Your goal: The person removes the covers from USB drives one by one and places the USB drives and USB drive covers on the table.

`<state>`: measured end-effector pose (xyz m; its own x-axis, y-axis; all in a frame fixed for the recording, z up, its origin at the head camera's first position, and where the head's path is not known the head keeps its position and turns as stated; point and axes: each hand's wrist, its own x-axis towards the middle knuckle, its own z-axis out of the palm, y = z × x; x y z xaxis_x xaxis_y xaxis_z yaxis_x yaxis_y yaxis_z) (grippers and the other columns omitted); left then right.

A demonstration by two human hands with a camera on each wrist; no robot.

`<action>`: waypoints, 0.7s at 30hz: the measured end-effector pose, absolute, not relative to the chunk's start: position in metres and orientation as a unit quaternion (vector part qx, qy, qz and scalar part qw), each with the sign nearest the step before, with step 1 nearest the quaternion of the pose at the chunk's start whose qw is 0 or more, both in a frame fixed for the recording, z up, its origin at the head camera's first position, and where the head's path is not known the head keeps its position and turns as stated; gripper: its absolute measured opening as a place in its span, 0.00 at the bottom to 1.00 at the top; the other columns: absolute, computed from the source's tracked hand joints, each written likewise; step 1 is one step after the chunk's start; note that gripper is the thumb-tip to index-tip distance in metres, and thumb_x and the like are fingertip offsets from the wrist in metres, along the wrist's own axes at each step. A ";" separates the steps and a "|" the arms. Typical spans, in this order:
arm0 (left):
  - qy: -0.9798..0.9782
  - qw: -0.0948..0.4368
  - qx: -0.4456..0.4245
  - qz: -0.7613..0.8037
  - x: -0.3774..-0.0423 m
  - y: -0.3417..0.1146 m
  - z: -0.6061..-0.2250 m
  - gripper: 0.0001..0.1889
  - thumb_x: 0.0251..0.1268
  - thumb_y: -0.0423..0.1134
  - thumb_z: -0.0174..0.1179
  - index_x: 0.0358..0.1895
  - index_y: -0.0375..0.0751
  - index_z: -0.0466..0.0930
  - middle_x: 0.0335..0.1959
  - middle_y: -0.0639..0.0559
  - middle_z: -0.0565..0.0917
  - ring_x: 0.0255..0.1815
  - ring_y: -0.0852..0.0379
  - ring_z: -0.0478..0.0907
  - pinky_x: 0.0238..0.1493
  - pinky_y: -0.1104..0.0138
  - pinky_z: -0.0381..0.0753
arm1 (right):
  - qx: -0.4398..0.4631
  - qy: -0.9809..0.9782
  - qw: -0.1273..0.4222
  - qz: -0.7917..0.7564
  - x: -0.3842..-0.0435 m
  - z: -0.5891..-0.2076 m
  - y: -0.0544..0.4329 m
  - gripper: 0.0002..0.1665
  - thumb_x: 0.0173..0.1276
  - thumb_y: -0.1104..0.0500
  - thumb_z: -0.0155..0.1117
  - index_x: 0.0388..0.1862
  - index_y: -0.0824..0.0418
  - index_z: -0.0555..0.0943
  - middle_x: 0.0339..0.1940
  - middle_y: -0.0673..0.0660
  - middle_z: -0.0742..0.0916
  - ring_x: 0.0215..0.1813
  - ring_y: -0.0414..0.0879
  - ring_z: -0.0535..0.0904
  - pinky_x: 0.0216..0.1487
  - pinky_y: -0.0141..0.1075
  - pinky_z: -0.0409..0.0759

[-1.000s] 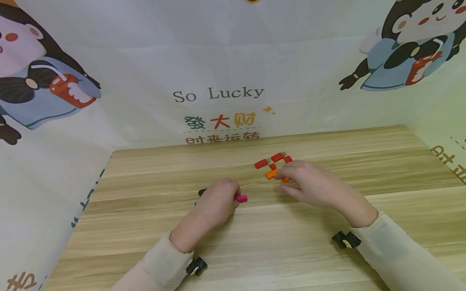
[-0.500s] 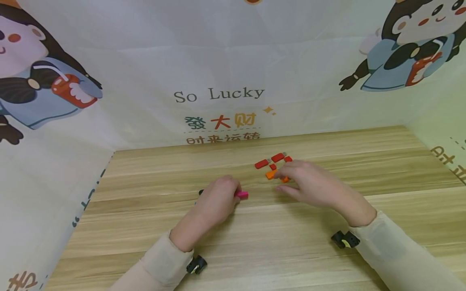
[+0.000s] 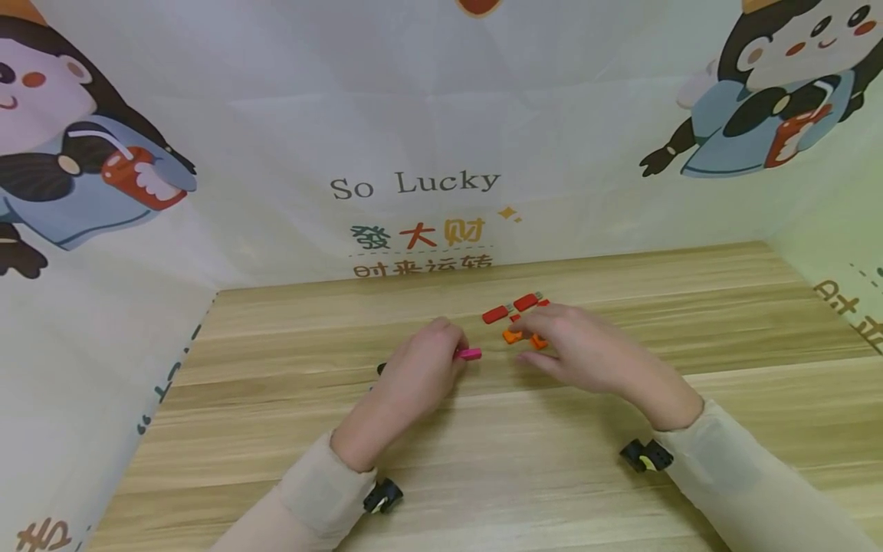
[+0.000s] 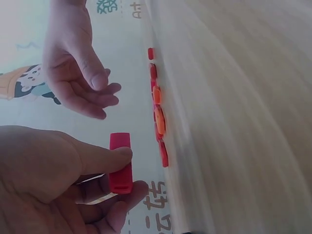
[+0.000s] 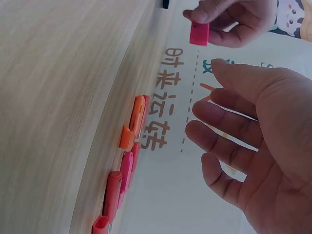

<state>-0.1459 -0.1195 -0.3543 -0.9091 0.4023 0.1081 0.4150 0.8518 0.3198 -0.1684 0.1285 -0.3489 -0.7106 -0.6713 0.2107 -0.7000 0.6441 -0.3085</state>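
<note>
My left hand (image 3: 421, 372) pinches a pink USB stick (image 4: 120, 178) between thumb and fingers, raised off the table; no metal plug shows on it. My right hand (image 3: 589, 356) hovers to its right, fingers loosely bent and apart, with nothing between them. Under its fingertips lie an orange USB stick (image 3: 513, 336) and an orange cap (image 3: 538, 343). Just behind are two red USB sticks (image 3: 495, 314) with bare metal plugs. In the right wrist view another pink stick (image 5: 126, 165) lies among them, beside a red cap (image 5: 101, 224).
A black object (image 3: 382, 369) and a bit of something blue stick out from behind my left hand, mostly hidden. The wooden table (image 3: 476, 475) is bounded by a printed cloth wall (image 3: 276, 215) at the back and both sides.
My left hand has moved right and a little away from me with the pink USB stick, closer to the right hand. The right hand has shifted slightly left.
</note>
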 end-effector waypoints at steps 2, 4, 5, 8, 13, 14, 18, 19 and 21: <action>-0.961 0.026 -0.219 -0.167 -0.147 -0.117 -0.352 0.03 0.73 0.34 0.69 0.43 0.39 0.86 0.40 0.50 0.81 0.38 0.54 0.80 0.44 0.60 0.85 | 0.378 -0.906 0.041 0.188 -0.169 -0.348 0.127 0.20 0.72 0.56 0.76 0.59 0.63 0.86 0.56 0.57 0.89 0.56 0.52 0.86 0.58 0.49 0.84; -0.960 0.032 -0.224 -0.168 -0.149 -0.114 -0.350 0.03 0.74 0.34 0.69 0.43 0.39 0.86 0.39 0.50 0.81 0.38 0.54 0.80 0.44 0.60 0.85 | 0.375 -0.907 0.044 0.187 -0.169 -0.348 0.126 0.21 0.72 0.56 0.76 0.59 0.63 0.86 0.56 0.57 0.89 0.56 0.52 0.86 0.58 0.49 0.84; -0.959 0.035 -0.226 -0.167 -0.149 -0.112 -0.350 0.03 0.74 0.35 0.69 0.42 0.39 0.86 0.39 0.50 0.81 0.38 0.54 0.80 0.43 0.60 0.85 | 0.374 -0.908 0.045 0.185 -0.169 -0.348 0.125 0.21 0.72 0.56 0.76 0.59 0.63 0.86 0.56 0.57 0.89 0.56 0.52 0.86 0.58 0.49 0.84; -0.959 0.045 -0.229 -0.163 -0.150 -0.108 -0.348 0.03 0.75 0.35 0.68 0.42 0.40 0.86 0.38 0.51 0.81 0.37 0.55 0.80 0.42 0.61 0.85 | 0.370 -0.909 0.048 0.184 -0.170 -0.348 0.123 0.21 0.72 0.55 0.76 0.60 0.63 0.86 0.56 0.57 0.89 0.56 0.52 0.86 0.58 0.49 0.84; -0.957 0.051 -0.231 -0.166 -0.152 -0.102 -0.346 0.04 0.75 0.37 0.68 0.43 0.39 0.86 0.40 0.50 0.81 0.37 0.54 0.80 0.43 0.62 0.86 | 0.371 -0.908 0.056 0.184 -0.172 -0.347 0.120 0.21 0.71 0.56 0.76 0.60 0.63 0.86 0.55 0.58 0.89 0.54 0.53 0.86 0.57 0.48 0.85; -0.957 0.052 -0.231 -0.169 -0.152 -0.100 -0.346 0.05 0.75 0.37 0.68 0.44 0.39 0.86 0.41 0.50 0.82 0.38 0.54 0.80 0.44 0.62 0.86 | 0.371 -0.908 0.059 0.184 -0.172 -0.348 0.119 0.21 0.71 0.56 0.77 0.59 0.63 0.86 0.54 0.58 0.89 0.53 0.52 0.86 0.56 0.48 0.86; -0.953 0.057 -0.236 -0.181 -0.153 -0.095 -0.344 0.05 0.77 0.36 0.67 0.44 0.38 0.86 0.41 0.49 0.82 0.39 0.54 0.80 0.46 0.62 0.85 | 0.374 -0.906 0.071 0.184 -0.174 -0.349 0.117 0.20 0.71 0.57 0.76 0.59 0.63 0.86 0.53 0.58 0.90 0.48 0.50 0.86 0.52 0.46 0.86; -0.952 0.059 -0.237 -0.184 -0.154 -0.094 -0.343 0.05 0.77 0.36 0.66 0.44 0.37 0.86 0.41 0.49 0.81 0.39 0.54 0.79 0.46 0.62 0.85 | 0.375 -0.905 0.075 0.184 -0.174 -0.349 0.117 0.21 0.71 0.58 0.76 0.59 0.63 0.86 0.53 0.58 0.90 0.48 0.50 0.86 0.53 0.46 0.86; -0.950 0.063 -0.238 -0.193 -0.154 -0.092 -0.343 0.05 0.77 0.36 0.66 0.44 0.37 0.86 0.40 0.49 0.81 0.39 0.54 0.79 0.46 0.62 0.85 | 0.378 -0.903 0.082 0.186 -0.175 -0.348 0.116 0.21 0.71 0.58 0.76 0.60 0.63 0.86 0.53 0.58 0.90 0.48 0.50 0.86 0.55 0.47 0.86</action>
<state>-0.1544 -0.0921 -0.3428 -0.8785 0.4287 0.2108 0.4769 0.8119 0.3367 -0.1747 0.1156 -0.3484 -0.7007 -0.6525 0.2885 -0.7134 0.6450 -0.2739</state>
